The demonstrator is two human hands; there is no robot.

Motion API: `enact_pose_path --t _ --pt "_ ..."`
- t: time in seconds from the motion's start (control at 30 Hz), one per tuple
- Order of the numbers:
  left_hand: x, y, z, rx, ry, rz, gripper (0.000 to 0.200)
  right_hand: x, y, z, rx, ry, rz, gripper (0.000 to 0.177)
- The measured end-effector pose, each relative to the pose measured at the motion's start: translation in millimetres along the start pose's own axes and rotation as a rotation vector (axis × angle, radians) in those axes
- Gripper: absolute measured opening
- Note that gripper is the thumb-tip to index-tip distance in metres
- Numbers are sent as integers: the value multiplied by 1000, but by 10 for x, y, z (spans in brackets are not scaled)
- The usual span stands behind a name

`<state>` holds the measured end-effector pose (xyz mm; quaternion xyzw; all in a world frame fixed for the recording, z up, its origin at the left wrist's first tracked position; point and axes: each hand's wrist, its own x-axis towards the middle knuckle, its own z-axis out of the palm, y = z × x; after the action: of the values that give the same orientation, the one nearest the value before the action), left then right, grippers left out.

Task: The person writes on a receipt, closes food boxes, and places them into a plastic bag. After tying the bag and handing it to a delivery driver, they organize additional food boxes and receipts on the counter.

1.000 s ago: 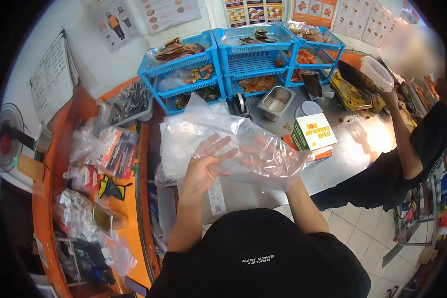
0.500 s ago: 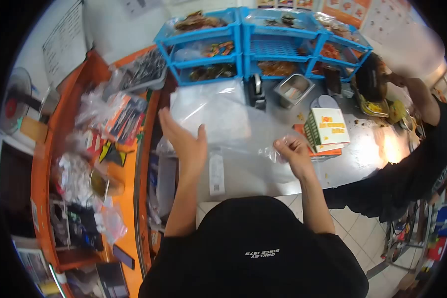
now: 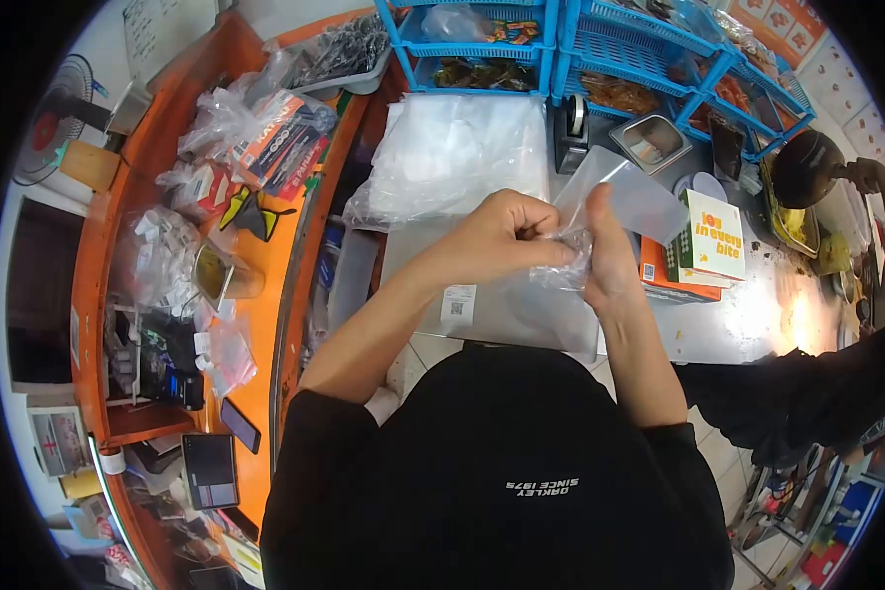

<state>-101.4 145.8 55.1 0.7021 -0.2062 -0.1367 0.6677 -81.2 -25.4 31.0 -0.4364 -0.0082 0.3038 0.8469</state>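
A clear plastic bag (image 3: 641, 202) is held up over the steel counter, its lower end bunched between my hands. My left hand (image 3: 521, 234) is closed, with fingers curled on the gathered plastic. On the other side my right hand (image 3: 610, 251) grips the same bag, thumb pointing up. Behind my left hand lies a pile of clear plastic bags (image 3: 462, 147). A printed paper slip (image 3: 458, 303) with a square code rests below my left forearm. What else may be inside the bunched plastic cannot be made out.
Blue basket racks (image 3: 482, 74) with food stand at the back, with a tape dispenser (image 3: 572, 128) and metal container (image 3: 651, 143) before them. Printed boxes (image 3: 710, 236) sit to the right. A co-worker's hand (image 3: 865, 177) holds a dark pan (image 3: 806, 169). An orange shelf (image 3: 256, 364) borders the left.
My left hand has moved right from above the bag pile and closed on the plastic beside my right hand. The bag is now raised and bunched. The view has shifted down and left.
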Motion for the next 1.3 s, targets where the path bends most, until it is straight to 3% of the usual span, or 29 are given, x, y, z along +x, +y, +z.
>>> enact_pose_path --t 0.07,0.13,0.17,0.2,0.23,0.27,0.3,0.37,0.4,0.47,0.5,0.53,0.57,0.6,0.63,0.7,0.73,0.8,0.87,0.9,1.0,1.03,1.13,1.2,1.27,1.3 --pt "-32 8 -25 -12 48 -25 39 38 15 7 -126 51 -94 49" --pt "-163 74 -179 256 339 8 34 89 -2 -167 -1135 127 -203 47" --pt "-267 168 -270 588 519 59 31 46 -57 -203 -1789 353 -385 33" --pt "-384 261 -367 922 691 111 28 72 -236 -252 -1835 319 -375 27" --pt "-496 304 -452 1059 737 135 27 107 -413 -359 -1881 288 -366 20" --pt "-589 331 -523 1199 786 165 25 108 -462 -575 -1836 371 -539 15" --pt "-683 338 -559 1198 790 164 25 116 -518 -801 -1703 508 -873 15" --pt "-820 309 -575 1008 931 61 20 -100 -823 -563 -1287 531 -858 17" --pt "-806 200 -576 1008 930 55 20 -132 -843 -509 -1355 579 -1012 13" --pt "-679 -95 -556 953 1172 259 15 -6 -789 -526 -1015 467 -1091 12" --pt "-600 -129 -529 1025 1146 227 11 27 -747 -489 -1019 464 -1096 12" --pt "-543 -245 -534 1022 1150 226 11 58 -675 -421 -407 286 -842 15" --pt "-485 -415 -562 476 1093 146 13 89 -608 -367 182 103 -546 19" --pt "-428 -505 -575 -60 985 67 15 114 -551 -349 348 47 -403 24" --pt "-369 -462 -561 -61 986 70 15 186 -434 -444 413 13 -358 24" --pt "-303 -370 -539 -990 1038 24 14 252 -289 -468 477 -18 -306 24" --pt "-325 -403 -554 -992 1041 21 14 251 -211 -368 432 38 -239 24" --pt "-405 -499 -607 -1119 841 161 17 258 -150 -356 386 94 -169 25" --pt "-473 -543 -651 -1114 842 136 16 292 -160 -491 176 9 -107 27" --pt "-499 -537 -640 -1111 840 107 16 272 -205 -528 96 -86 -193 28" --pt "-576 -488 -540 -1171 921 -13 14 186 -299 -581 120 -65 -239 29" --pt "-611 -514 -539 -1172 923 -15 14 155 -300 -536 160 97 -238 29" --pt "-658 -496 -514 -1218 806 -10 13 85 -314 -358 201 266 -259 29" --pt "-606 -394 -465 -1198 1025 -59 15 69 -285 -333 201 277 -243 29" --pt "-678 -583 -538 -1201 984 -46 15 41 -269 -352 195 286 -228 29" --pt "-694 -625 -557 -1203 946 -32 15 18 -276 -313 264 161 -224 32"
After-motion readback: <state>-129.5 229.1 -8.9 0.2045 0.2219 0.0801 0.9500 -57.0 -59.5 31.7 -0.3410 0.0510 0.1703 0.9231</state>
